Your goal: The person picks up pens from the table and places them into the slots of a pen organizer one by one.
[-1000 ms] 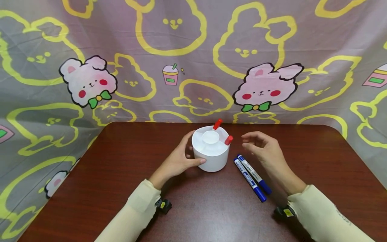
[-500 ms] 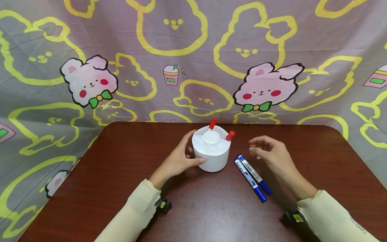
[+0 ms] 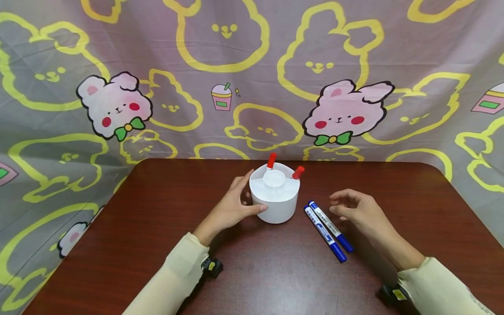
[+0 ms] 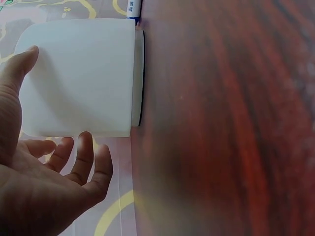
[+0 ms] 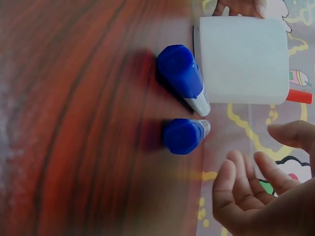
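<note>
A white round pen holder (image 3: 277, 212) with compartments and a raised centre cup stands upright on the table. Two red-capped markers stick out of it, one at the back (image 3: 271, 161) and one at the right rim (image 3: 298, 172). My left hand (image 3: 228, 206) holds the holder's left side, thumb on the front wall and fingers round the side. To the right lie two blue-capped whiteboard markers side by side, the left marker (image 3: 324, 233) and the right marker (image 3: 330, 225). Beyond them, my right hand (image 3: 361, 212) hovers with loosely bent fingers and holds nothing.
The dark red-brown wooden table (image 3: 177, 183) ends at a patterned curtain (image 3: 252, 87) behind it. In the left wrist view, a thin dark-edged base (image 4: 139, 78) shows under the holder.
The holder's red-capped markers have swung anticlockwise, the back one leftward and the right one backward. My right hand has drawn away to the right and nearer me. My left hand stays put.
</note>
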{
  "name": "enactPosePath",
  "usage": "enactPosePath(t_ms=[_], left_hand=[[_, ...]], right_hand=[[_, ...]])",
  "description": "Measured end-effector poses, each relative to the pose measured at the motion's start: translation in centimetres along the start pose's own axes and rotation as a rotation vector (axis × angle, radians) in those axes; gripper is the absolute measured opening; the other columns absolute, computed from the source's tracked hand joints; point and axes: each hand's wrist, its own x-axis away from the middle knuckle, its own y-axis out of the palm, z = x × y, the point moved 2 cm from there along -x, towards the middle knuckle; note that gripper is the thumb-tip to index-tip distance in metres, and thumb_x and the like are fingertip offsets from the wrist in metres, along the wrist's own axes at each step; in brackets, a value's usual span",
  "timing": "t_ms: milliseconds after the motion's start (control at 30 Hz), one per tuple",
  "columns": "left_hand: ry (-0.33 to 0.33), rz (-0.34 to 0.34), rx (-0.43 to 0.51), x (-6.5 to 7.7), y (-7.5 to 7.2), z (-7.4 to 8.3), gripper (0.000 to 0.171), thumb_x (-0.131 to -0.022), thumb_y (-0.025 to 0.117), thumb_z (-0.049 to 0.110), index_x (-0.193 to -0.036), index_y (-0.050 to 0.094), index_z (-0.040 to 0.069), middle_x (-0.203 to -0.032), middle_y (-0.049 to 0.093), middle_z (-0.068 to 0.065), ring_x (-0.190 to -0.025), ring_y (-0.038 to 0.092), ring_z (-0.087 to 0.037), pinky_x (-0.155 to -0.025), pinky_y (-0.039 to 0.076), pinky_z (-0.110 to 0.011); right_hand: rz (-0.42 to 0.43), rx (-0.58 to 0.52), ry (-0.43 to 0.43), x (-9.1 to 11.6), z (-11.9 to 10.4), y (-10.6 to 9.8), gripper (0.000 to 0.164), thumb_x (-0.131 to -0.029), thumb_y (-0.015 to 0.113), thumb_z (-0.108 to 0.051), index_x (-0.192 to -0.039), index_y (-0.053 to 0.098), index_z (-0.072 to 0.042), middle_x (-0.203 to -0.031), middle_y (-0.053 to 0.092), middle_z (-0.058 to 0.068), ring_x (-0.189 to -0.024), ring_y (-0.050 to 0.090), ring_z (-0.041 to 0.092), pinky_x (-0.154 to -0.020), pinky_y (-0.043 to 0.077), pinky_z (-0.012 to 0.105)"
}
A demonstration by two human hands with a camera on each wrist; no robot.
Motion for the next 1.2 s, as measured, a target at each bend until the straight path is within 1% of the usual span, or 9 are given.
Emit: enactPosePath(t_ms=[133,267,333,467,600,700,900,1067,1200], left_hand=[[0.022,-0.007,0.012,0.0,0.0,0.1,0.096,-0.084,0.089,0.027,-0.163,0.035,0.030,-0.132,0.042,-0.009,-0.101,0.048,-0.022,-0.083,0.046,-0.029],[0.009,-0.006,0.032,0.1,0.0,0.1,0.094,-0.084,0.090,0.027,-0.162,0.037,0.027,-0.130,0.041,-0.009,-0.100,0.047,-0.022,-0.081,0.045,-0.027],[0.006,-0.006,0.040,0.1,0.0,0.1,0.094,-0.084,0.090,0.025,-0.162,0.037,0.025,-0.131,0.040,-0.009,-0.101,0.047,-0.023,-0.080,0.045,-0.027],[0.011,-0.007,0.049,0.0,0.0,0.0,0.094,-0.084,0.089,0.024,-0.162,0.037,0.023,-0.132,0.041,-0.009,-0.102,0.046,-0.023,-0.080,0.045,-0.027],[0.010,-0.009,0.052,0.0,0.0,-0.1,0.094,-0.084,0.089,0.024,-0.162,0.036,0.024,-0.130,0.040,-0.009,-0.102,0.046,-0.023,-0.080,0.044,-0.027],[0.006,-0.010,0.050,0.0,0.0,-0.1,0.094,-0.084,0.090,0.025,-0.162,0.036,0.024,-0.131,0.040,-0.009,-0.102,0.046,-0.023,-0.080,0.045,-0.027],[0.003,-0.017,0.048,0.1,0.0,0.0,0.094,-0.084,0.089,0.025,-0.162,0.035,0.025,-0.134,0.040,-0.010,-0.104,0.046,-0.025,-0.080,0.046,-0.029],[0.003,-0.014,0.048,0.1,0.0,-0.1,0.095,-0.084,0.089,0.025,-0.162,0.035,0.025,-0.134,0.041,-0.010,-0.104,0.046,-0.025,-0.080,0.046,-0.030],[0.001,-0.013,0.050,0.2,-0.1,-0.2,0.096,-0.084,0.090,0.025,-0.162,0.035,0.025,-0.134,0.040,-0.010,-0.104,0.046,-0.025,-0.081,0.046,-0.030]], right_hand=[[-0.049,0.039,0.023,0.1,0.5,0.2,0.038,-0.094,0.074,-0.008,-0.126,0.063,0.010,-0.115,0.073,0.021,-0.084,0.068,0.006,-0.069,0.059,0.029],[-0.082,0.092,0.040,0.1,0.9,0.4,0.037,-0.093,0.075,-0.008,-0.124,0.064,0.009,-0.117,0.071,0.023,-0.084,0.064,0.009,-0.068,0.058,0.030],[-0.090,0.106,0.056,0.2,1.0,0.6,0.036,-0.092,0.075,-0.007,-0.122,0.065,0.009,-0.114,0.071,0.022,-0.082,0.063,0.012,-0.066,0.056,0.030],[-0.094,0.128,0.066,0.1,1.2,0.9,0.032,-0.089,0.075,-0.004,-0.117,0.067,0.009,-0.101,0.069,0.013,-0.077,0.059,0.012,-0.063,0.051,0.027],[-0.085,0.202,0.053,0.0,1.2,1.2,0.027,-0.085,0.077,-0.004,-0.109,0.070,0.007,-0.093,0.066,0.006,-0.079,0.058,0.013,-0.064,0.047,0.024],[-0.078,0.249,0.041,-0.1,1.1,1.4,0.025,-0.083,0.080,-0.006,-0.104,0.071,0.004,-0.089,0.064,0.005,-0.082,0.057,0.015,-0.066,0.046,0.024],[-0.064,0.328,0.035,-0.3,1.1,1.6,0.019,-0.078,0.083,-0.007,-0.091,0.070,0.000,-0.082,0.062,0.003,-0.078,0.055,0.017,-0.066,0.044,0.027],[-0.069,0.392,0.042,-0.3,1.0,1.8,0.018,-0.078,0.083,-0.009,-0.083,0.067,-0.002,-0.078,0.061,0.003,-0.075,0.055,0.018,-0.067,0.045,0.032],[-0.063,0.411,0.047,-0.3,1.0,1.8,0.016,-0.079,0.081,-0.009,-0.081,0.066,-0.003,-0.076,0.061,0.003,-0.073,0.055,0.018,-0.066,0.044,0.032]])
